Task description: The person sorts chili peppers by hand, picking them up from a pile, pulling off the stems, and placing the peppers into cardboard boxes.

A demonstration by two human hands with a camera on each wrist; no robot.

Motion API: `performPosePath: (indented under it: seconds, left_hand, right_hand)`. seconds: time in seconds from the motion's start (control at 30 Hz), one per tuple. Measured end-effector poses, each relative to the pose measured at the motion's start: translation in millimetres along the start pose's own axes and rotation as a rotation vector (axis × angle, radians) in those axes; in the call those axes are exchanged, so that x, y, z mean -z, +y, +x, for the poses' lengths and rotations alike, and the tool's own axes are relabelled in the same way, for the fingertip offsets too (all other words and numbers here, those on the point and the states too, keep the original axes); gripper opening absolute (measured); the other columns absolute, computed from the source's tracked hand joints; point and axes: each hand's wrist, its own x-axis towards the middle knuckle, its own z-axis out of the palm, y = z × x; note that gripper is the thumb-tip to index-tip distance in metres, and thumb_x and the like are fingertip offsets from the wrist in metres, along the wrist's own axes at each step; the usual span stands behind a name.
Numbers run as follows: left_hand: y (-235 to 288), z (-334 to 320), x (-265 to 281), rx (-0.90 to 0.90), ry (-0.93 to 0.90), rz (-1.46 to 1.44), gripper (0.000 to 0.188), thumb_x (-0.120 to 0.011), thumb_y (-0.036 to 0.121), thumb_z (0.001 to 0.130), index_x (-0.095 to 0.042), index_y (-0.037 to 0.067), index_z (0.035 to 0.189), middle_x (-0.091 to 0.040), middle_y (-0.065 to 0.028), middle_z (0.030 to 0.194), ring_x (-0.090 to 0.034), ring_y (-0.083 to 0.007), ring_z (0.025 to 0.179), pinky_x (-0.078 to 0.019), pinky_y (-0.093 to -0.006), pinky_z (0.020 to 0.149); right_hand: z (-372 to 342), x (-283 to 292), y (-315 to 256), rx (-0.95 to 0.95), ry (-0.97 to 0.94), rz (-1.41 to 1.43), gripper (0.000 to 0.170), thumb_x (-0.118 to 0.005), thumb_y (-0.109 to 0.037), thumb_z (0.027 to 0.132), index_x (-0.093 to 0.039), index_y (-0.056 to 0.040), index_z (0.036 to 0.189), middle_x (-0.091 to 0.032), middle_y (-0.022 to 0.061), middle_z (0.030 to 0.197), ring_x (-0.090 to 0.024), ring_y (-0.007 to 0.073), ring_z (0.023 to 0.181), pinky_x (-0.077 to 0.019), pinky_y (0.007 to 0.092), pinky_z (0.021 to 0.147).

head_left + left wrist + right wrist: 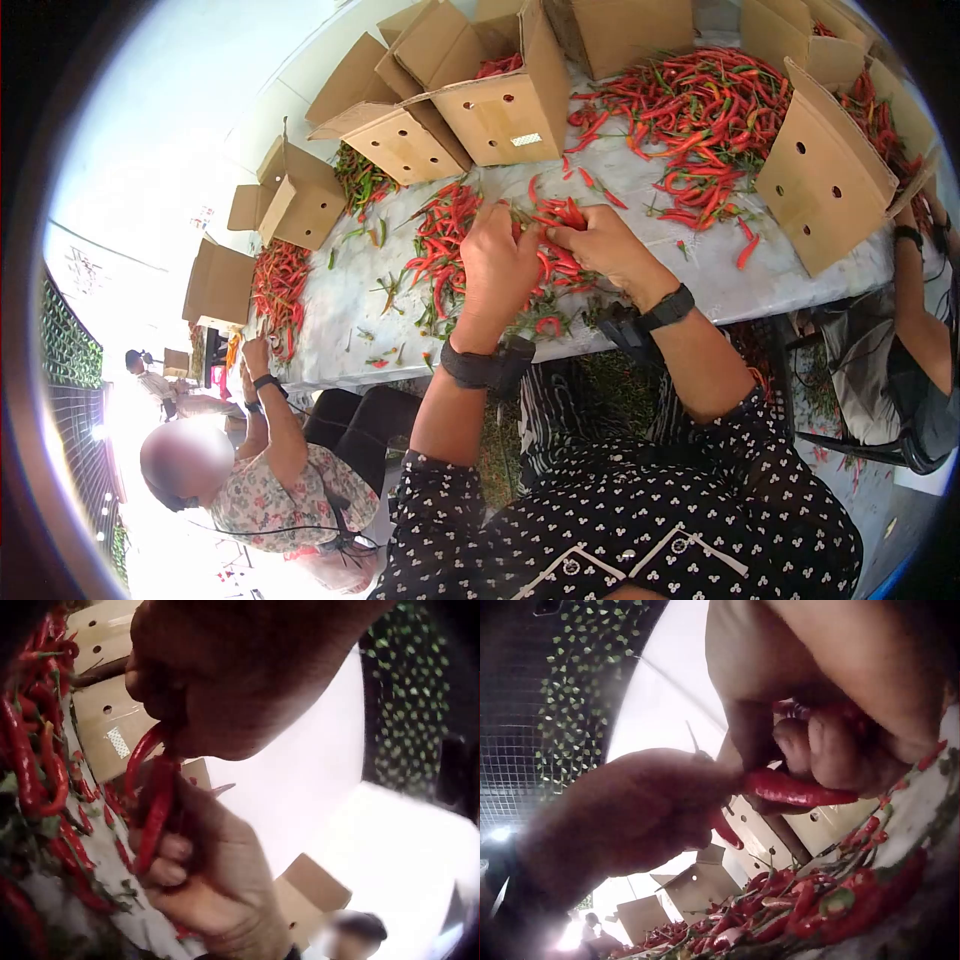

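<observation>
My two hands meet over a heap of red chili peppers on the table. The right hand holds red chilies in its curled fingers; one glossy chili lies along the fingertips in the right wrist view. The left hand pinches at the end of that chili, and another red chili curves out from under it in the left wrist view. A thin stem sticks up by the left fingers. The left palm is hidden in every view.
Cardboard boxes line the table's far side, some holding chilies. A larger chili pile lies at the back right beside a tilted box. Loose stems and bits dot the plastic-covered tabletop. Another person sits at the left.
</observation>
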Motion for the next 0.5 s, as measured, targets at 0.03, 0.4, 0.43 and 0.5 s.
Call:
performPosePath:
  seconds: [0.03, 0.4, 0.43, 0.5]
  left_hand:
    - [0, 0, -1, 0.0, -0.002, -0.002, 0.022, -0.064, 0.008, 0.068, -0.044, -0.002, 0.067, -0.047, -0.0184, 0.068, -0.05, -0.038, 0.064, -0.0399, -0.042, 0.054]
    - [-45, 8, 3, 0.732, -0.131, -0.876, 0.025, -0.051, 0.024, 0.087, -0.056, 0.001, 0.083, -0.059, -0.0074, 0.076, -0.057, -0.0167, 0.066, -0.0472, -0.0316, 0.059]
    - [-39, 6, 2, 0.769, -0.139, -1.275, 0.026, -0.046, 0.025, 0.09, -0.057, 0.001, 0.087, -0.059, -0.0051, 0.078, -0.057, -0.0156, 0.068, -0.0476, -0.0296, 0.061]
    - [-29, 3, -6, 0.775, -0.16, -1.321, 0.031, -0.037, 0.025, 0.094, -0.055, 0.001, 0.094, -0.059, -0.0067, 0.084, -0.057, -0.0165, 0.074, -0.047, -0.0292, 0.066]
  right_hand:
    - [-3, -1, -6, -0.046, 0.007, 0.018, 0.015, -0.059, -0.01, 0.081, -0.059, 0.0008, 0.092, -0.058, 0.0001, 0.073, -0.051, 0.0056, 0.059, -0.0405, 0.0206, 0.052]
    - [6, 21, 4, -0.177, 0.028, 0.776, 0.02, -0.054, -0.026, 0.085, -0.059, -0.0069, 0.091, -0.063, 0.0066, 0.077, -0.061, 0.0173, 0.065, -0.0408, 0.0236, 0.044]
    - [7, 20, 6, -0.179, 0.025, 0.776, 0.02, -0.054, -0.026, 0.085, -0.059, -0.0069, 0.091, -0.063, 0.0066, 0.077, -0.061, 0.0173, 0.065, -0.0408, 0.0236, 0.044]
    - [7, 18, 10, -0.265, -0.083, 0.826, 0.02, -0.055, -0.026, 0.085, -0.058, -0.0075, 0.092, -0.063, 0.0059, 0.079, -0.061, 0.0161, 0.069, -0.0428, 0.024, 0.047]
